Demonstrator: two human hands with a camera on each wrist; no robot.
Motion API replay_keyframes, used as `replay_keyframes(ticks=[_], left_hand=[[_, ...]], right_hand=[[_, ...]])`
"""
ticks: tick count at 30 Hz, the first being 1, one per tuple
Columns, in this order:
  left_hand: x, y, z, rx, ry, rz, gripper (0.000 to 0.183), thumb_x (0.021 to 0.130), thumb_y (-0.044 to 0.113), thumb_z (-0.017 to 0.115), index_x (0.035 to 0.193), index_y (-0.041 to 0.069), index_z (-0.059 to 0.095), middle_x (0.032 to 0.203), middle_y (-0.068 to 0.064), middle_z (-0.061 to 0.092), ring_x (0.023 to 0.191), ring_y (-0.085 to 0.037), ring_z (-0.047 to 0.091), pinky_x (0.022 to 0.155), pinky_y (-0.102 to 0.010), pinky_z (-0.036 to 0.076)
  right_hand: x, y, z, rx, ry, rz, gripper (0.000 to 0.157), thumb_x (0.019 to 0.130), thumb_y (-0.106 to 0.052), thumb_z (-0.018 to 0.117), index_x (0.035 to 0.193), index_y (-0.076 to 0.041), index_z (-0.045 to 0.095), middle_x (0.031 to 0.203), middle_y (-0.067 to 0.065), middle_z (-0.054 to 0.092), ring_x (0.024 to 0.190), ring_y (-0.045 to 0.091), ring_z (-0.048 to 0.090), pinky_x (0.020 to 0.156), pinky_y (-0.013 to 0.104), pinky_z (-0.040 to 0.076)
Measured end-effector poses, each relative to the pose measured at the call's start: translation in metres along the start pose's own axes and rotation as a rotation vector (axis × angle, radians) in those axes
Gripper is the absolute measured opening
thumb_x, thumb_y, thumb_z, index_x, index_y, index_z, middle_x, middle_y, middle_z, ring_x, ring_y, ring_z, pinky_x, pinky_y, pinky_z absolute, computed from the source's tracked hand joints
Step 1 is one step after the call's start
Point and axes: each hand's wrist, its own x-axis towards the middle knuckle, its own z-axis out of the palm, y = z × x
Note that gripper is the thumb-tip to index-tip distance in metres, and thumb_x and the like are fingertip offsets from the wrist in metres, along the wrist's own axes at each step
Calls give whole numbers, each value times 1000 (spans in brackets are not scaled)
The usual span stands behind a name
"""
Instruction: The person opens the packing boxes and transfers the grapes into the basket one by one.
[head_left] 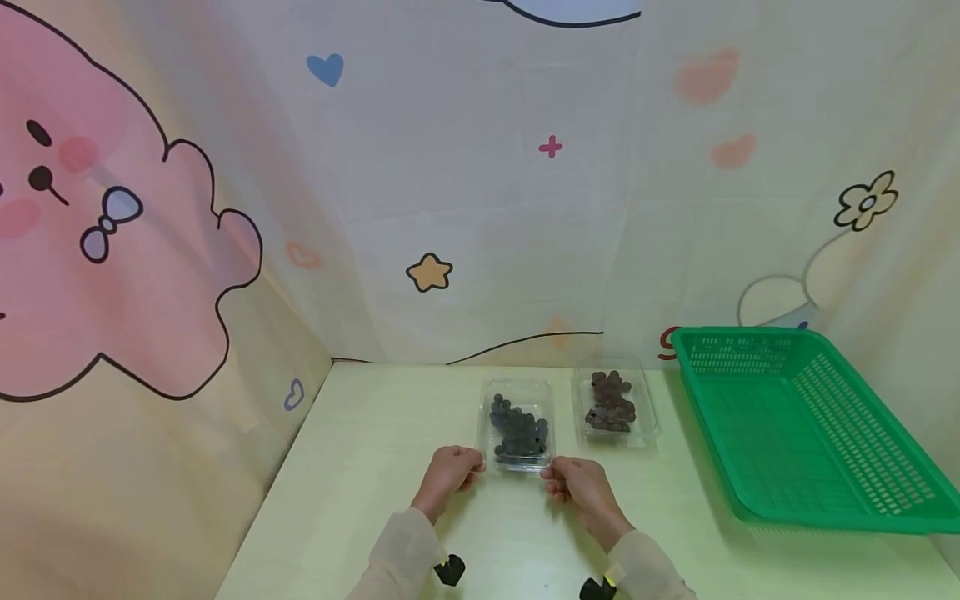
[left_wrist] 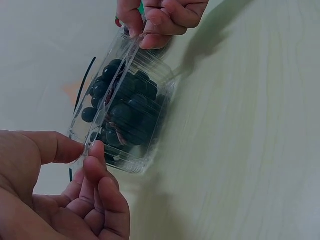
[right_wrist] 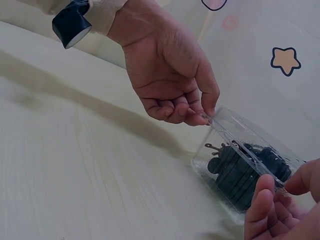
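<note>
A clear plastic clamshell box (head_left: pixel 516 425) with dark grapes (left_wrist: pixel 127 107) inside stands on the table, its lid down. At its near left corner my left hand (head_left: pixel 452 471) pinches the rim between thumb and index finger. My right hand (head_left: pixel 587 492) pinches the near right corner the same way. Both wrist views show the thumbs on top of the rim and the fingertips beneath it. Just to the right sits a second clear box (head_left: pixel 643 425) holding reddish-dark grapes (head_left: pixel 611 404); neither hand touches it.
A green plastic basket (head_left: pixel 780 450) with slotted walls occupies the right side of the table (head_left: pixel 337 483). Behind the table hangs a printed cloth (head_left: pixel 480 208) with cartoon figures, and it also runs along the left side.
</note>
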Motion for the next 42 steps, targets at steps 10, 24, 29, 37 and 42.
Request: replay_keyframes(ticks=[10, 24, 29, 37, 42], left_hand=[[-8, 0, 0, 11, -10, 4, 14, 90, 9, 61, 79, 4, 69, 72, -1, 61, 59, -10, 46, 57, -24, 40], [-22, -3, -5, 19, -52, 4, 14, 90, 10, 61, 86, 1, 71, 77, -4, 66, 60, -11, 48, 58, -24, 40], [-27, -4, -5, 16, -77, -4, 16, 93, 10, 61, 88, 0, 73, 76, -4, 66, 58, -10, 46, 57, -25, 39], [-35, -6, -6, 22, -91, -19, 16, 95, 12, 62, 88, 2, 72, 76, -3, 65, 60, -10, 47, 57, -24, 41], [-39, -7, -5, 27, -91, -27, 15, 95, 12, 62, 88, 2, 72, 77, -4, 67, 60, -10, 48, 58, -24, 42]], right_hand=[[-8, 4, -2, -31, -26, 5, 23, 99, -3, 53, 100, 13, 68, 77, 5, 70, 59, 8, 57, 52, 19, 46], [-19, 9, -7, -55, -75, 25, 21, 98, -6, 56, 95, 8, 70, 79, 5, 70, 60, 8, 52, 52, 19, 43], [-24, 9, -11, -68, -124, 54, 25, 100, -11, 56, 99, 8, 72, 77, 4, 68, 60, 8, 50, 53, 21, 44], [-30, 11, -14, -58, -157, 71, 21, 99, -11, 57, 91, 2, 71, 82, 6, 70, 59, 8, 51, 53, 21, 43], [-35, 13, -17, -60, -165, 72, 21, 98, -11, 58, 92, 3, 73, 76, 4, 67, 58, 7, 50, 52, 21, 42]])
